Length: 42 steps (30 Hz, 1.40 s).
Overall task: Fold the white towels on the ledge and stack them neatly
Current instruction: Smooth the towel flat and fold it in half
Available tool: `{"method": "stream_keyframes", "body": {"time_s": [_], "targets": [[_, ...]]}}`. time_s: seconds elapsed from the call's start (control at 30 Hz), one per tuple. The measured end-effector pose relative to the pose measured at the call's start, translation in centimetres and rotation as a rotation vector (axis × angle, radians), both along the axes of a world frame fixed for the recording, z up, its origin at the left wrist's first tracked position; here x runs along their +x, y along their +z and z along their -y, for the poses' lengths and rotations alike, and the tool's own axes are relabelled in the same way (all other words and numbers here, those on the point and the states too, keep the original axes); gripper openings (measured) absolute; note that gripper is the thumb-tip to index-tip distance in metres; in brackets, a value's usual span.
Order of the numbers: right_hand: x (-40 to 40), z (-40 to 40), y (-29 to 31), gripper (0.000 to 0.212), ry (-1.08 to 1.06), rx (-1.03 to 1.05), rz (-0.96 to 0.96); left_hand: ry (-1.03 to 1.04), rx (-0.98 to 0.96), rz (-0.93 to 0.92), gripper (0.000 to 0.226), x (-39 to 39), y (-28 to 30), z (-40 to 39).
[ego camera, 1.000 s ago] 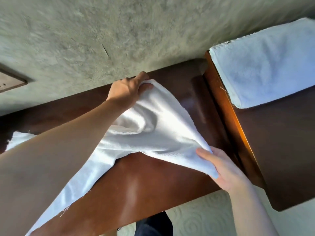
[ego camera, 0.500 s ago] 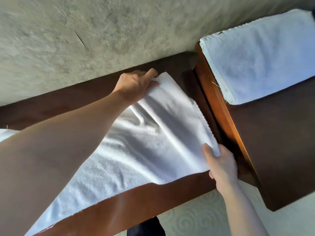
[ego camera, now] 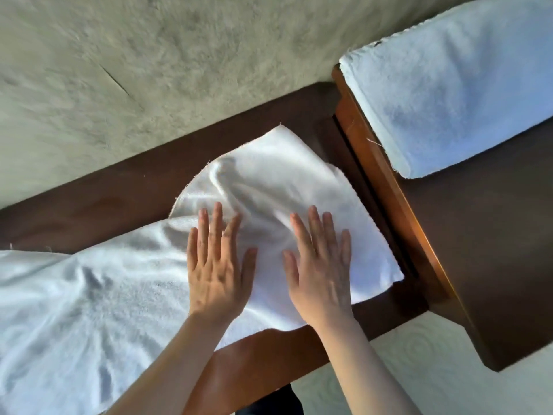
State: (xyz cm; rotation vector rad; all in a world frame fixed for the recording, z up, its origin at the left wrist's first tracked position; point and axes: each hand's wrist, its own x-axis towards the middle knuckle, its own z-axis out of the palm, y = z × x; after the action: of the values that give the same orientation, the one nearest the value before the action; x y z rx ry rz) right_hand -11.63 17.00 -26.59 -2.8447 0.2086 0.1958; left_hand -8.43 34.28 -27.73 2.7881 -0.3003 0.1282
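A white towel (ego camera: 98, 292) lies spread along the dark wooden ledge (ego camera: 89, 202), its right end rumpled and partly doubled over near the ledge's right end. My left hand (ego camera: 217, 265) and my right hand (ego camera: 321, 268) rest flat on that right end, palms down, fingers spread, side by side. Neither hand grips the cloth. A folded white towel (ego camera: 449, 94) lies on the raised wooden surface at the upper right.
A rough grey-green wall (ego camera: 149, 64) runs behind the ledge. A raised wooden surface (ego camera: 490, 247) with an orange-brown edge (ego camera: 389, 187) adjoins the ledge's right end. Pale patterned floor (ego camera: 419, 363) lies below. The towel's left part hangs past the ledge's front edge.
Both hands let go of the towel's right corners and came to the middle, now lying flat on it. The towel dropped from lifted to lying on the ledge.
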Motion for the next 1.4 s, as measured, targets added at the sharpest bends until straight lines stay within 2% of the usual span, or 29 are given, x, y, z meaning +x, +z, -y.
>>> {"method": "stream_keyframes", "body": {"time_s": [0.07,0.17,0.33,0.37,0.5,0.57,0.67,0.8,0.9,0.97,1.03,1.13,1.23,1.33,1.4], "targets": [[0.5,1.1,-1.5,0.071,0.035,-0.065,-0.062,-0.015,0.046,-0.013,0.060,-1.4,-0.7,-1.7],[0.6,2.7,-2.2,0.081,-0.008,-0.149,-0.052,-0.103,0.143,-0.048,0.066,-3.6,-1.7,-4.3],[1.7,-0.2,-1.2,0.086,-0.175,-0.046,-0.056,-0.209,0.197,-0.136,0.069,-6.4,-1.5,-5.1],[2.2,-1.5,-0.8,0.083,-0.151,-0.027,-0.023,-0.210,0.184,-0.148,0.069,-6.8,-1.4,-4.9],[3.5,-5.3,-0.8,0.064,0.232,-0.034,0.100,-0.179,0.043,-0.129,0.064,-7.4,-0.8,-5.1],[4.1,-5.7,-1.5,0.064,0.223,-0.080,0.077,-0.068,-0.038,-0.054,0.056,-6.0,-0.6,-6.9],[4.5,-6.6,-1.0,0.072,0.083,-0.075,0.033,0.149,-0.041,0.019,0.053,-2.5,-0.3,-11.3],[5.7,-10.9,-0.2,0.056,0.273,0.040,0.170,0.285,-0.003,-0.006,0.052,0.5,-0.5,-17.9],[7.4,-13.6,-1.1,0.055,0.393,0.088,0.204,0.415,0.024,-0.072,0.056,0.3,-0.4,-21.9],[8.8,-14.4,-1.1,0.050,0.359,0.068,0.186,0.442,0.053,-0.139,0.064,-1.3,-0.5,-23.7],[10.1,-14.6,-0.7,0.039,0.297,0.134,0.157,0.414,0.076,-0.192,0.073,-3.6,-0.9,-25.2],[11.5,-13.6,0.2,0.019,0.351,0.163,0.034,0.364,0.126,-0.241,0.079,-6.1,-1.8,-26.2],[12.9,-13.1,0.9,0.023,0.431,0.041,-0.102,0.363,0.118,-0.241,0.080,-6.9,-1.8,-26.7],[13.9,-13.6,1.4,0.029,0.265,0.021,0.040,0.322,0.138,-0.246,0.079,-7.9,-1.7,-27.6],[13.5,-15.1,2.1,0.020,0.051,0.126,0.205,0.324,0.133,-0.258,0.080,-8.8,-1.8,-28.0]]}}
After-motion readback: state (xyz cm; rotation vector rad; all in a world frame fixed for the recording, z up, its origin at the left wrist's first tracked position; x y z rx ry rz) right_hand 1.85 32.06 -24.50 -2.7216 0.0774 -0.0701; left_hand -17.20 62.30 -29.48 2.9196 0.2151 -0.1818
